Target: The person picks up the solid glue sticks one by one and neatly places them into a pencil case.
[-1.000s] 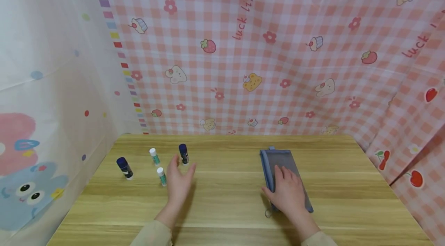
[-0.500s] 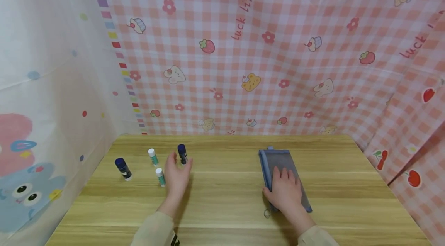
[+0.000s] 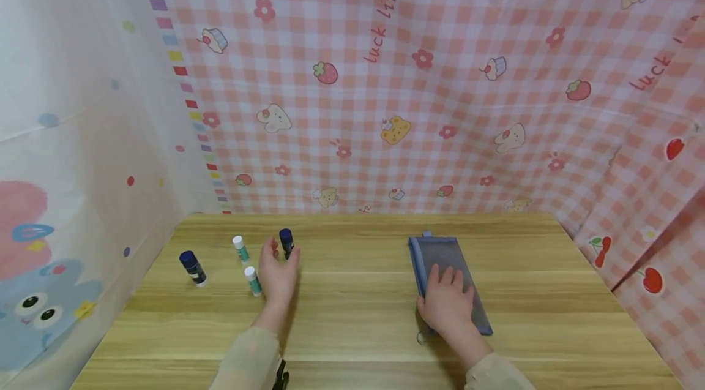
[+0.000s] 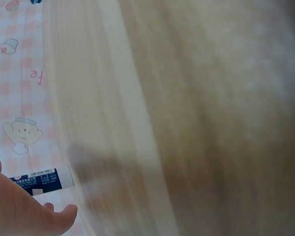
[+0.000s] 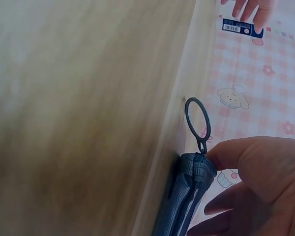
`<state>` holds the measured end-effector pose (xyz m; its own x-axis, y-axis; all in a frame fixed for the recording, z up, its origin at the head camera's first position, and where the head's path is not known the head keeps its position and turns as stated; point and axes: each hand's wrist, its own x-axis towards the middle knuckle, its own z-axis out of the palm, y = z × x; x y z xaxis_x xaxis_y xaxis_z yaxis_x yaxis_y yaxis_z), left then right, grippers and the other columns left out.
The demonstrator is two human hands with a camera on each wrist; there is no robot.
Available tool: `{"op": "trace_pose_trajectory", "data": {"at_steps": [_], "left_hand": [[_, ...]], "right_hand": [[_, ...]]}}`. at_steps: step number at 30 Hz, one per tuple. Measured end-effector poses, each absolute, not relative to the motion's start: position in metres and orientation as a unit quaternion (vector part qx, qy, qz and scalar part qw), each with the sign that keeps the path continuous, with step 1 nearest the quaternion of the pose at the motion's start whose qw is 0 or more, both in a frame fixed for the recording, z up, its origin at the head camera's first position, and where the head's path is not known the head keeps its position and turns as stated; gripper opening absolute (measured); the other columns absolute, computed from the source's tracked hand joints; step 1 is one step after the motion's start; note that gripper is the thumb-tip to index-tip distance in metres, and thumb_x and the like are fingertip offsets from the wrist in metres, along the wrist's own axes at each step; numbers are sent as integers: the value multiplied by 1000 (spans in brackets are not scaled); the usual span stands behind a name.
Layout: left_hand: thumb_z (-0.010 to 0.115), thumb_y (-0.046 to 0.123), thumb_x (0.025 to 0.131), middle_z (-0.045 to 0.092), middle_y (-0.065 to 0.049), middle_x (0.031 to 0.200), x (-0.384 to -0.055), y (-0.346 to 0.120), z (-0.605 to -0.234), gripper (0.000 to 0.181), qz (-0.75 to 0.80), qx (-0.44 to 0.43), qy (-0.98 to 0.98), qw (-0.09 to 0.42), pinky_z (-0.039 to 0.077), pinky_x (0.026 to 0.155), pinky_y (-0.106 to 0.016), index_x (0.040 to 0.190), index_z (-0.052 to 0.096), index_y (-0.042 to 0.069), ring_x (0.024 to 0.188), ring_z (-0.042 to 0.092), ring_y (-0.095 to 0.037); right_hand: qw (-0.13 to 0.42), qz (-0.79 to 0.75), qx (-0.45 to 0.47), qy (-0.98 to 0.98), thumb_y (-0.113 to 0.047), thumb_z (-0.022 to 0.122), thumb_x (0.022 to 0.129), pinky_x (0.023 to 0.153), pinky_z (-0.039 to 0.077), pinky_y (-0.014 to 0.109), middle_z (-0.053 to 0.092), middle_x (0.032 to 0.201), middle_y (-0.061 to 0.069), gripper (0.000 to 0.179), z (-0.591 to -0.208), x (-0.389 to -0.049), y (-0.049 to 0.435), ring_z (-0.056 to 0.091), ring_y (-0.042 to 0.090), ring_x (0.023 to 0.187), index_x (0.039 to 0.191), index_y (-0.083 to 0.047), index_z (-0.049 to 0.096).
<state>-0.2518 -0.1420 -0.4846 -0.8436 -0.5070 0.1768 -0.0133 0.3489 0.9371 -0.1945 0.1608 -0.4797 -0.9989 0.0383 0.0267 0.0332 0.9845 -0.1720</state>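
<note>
My left hand (image 3: 278, 277) is close around a glue stick (image 3: 286, 240) with a dark blue cap, which stands upright. In the left wrist view the thumb stays apart from the dark glue stick (image 4: 48, 181) and its white base. Fingers hide part of it in the head view. On the right, my right hand (image 3: 448, 301) rests with spread fingers on a blue-grey mesh zip pouch (image 3: 468, 280). The right wrist view shows that thumb at the pouch's end, beside the round zipper pull (image 5: 198, 119).
Two small glue sticks, one white-capped glue stick (image 3: 240, 250) behind and another glue stick (image 3: 253, 281) nearer, stand left of my left hand. Farther left is a second dark blue glue stick (image 3: 193, 269). A checked cloth (image 3: 352, 102) hangs behind the wooden table (image 3: 352, 329).
My left hand has moved slightly forward and its fingers have closed in around the dark blue glue stick. My right hand stays on the pouch.
</note>
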Motion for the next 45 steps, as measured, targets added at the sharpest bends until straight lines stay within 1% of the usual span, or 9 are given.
{"op": "trace_pose_trajectory", "data": {"at_steps": [6,9,16,22,26,33,36,45], "left_hand": [[71,10,90,52,-28,137,-256,-144,-487,60,-560,169,-781,219,41,107,-48,141,44,-7,123,51,-43],[71,10,90,52,-28,136,-258,-144,-489,60,-565,168,-777,222,42,107,-47,141,45,-7,123,51,-43],[70,7,90,53,-27,136,-262,-145,-494,56,-570,156,-775,225,41,108,-46,140,47,-5,123,52,-42],[69,3,90,56,-28,132,-264,-146,-496,51,-566,149,-774,241,43,106,-45,137,50,-6,120,54,-42],[70,4,90,59,-26,129,-264,-145,-497,48,-558,156,-777,245,44,104,-46,134,54,-4,117,56,-41],[70,6,90,62,-24,127,-264,-146,-497,44,-544,170,-785,242,46,101,-48,132,57,-2,113,59,-40],[70,6,91,63,-24,125,-266,-146,-498,41,-541,173,-785,245,47,99,-47,129,59,-2,111,60,-39],[70,5,90,65,-24,119,-268,-146,-499,36,-537,170,-786,255,50,96,-46,124,62,-3,105,63,-37]], "right_hand": [[-24,91,-33,-995,-30,65,93,99,27,79,32,142,44,71,-479,-197,158,26,60,134,144,12,38],[-31,91,-37,-995,-29,65,93,98,29,79,31,143,44,70,-480,-198,156,26,60,134,144,12,39],[-26,90,-40,-995,-28,64,94,97,31,78,32,143,43,68,-482,-200,155,28,58,134,143,12,40],[-30,99,-43,-994,-22,61,96,96,34,77,32,143,43,61,-483,-201,156,29,58,133,142,12,41],[-30,106,-46,-993,-20,60,96,96,37,75,33,143,42,58,-484,-201,156,30,58,132,141,13,43],[-18,118,-50,-992,-14,54,96,95,39,73,38,141,41,50,-484,-200,155,34,58,131,139,12,46],[-19,126,-53,-990,-14,52,97,97,37,74,37,142,40,50,-483,-199,155,33,57,132,140,10,46],[-23,163,-59,-985,-16,46,101,101,26,78,34,145,38,49,-485,-195,156,26,56,136,142,8,44]]}}
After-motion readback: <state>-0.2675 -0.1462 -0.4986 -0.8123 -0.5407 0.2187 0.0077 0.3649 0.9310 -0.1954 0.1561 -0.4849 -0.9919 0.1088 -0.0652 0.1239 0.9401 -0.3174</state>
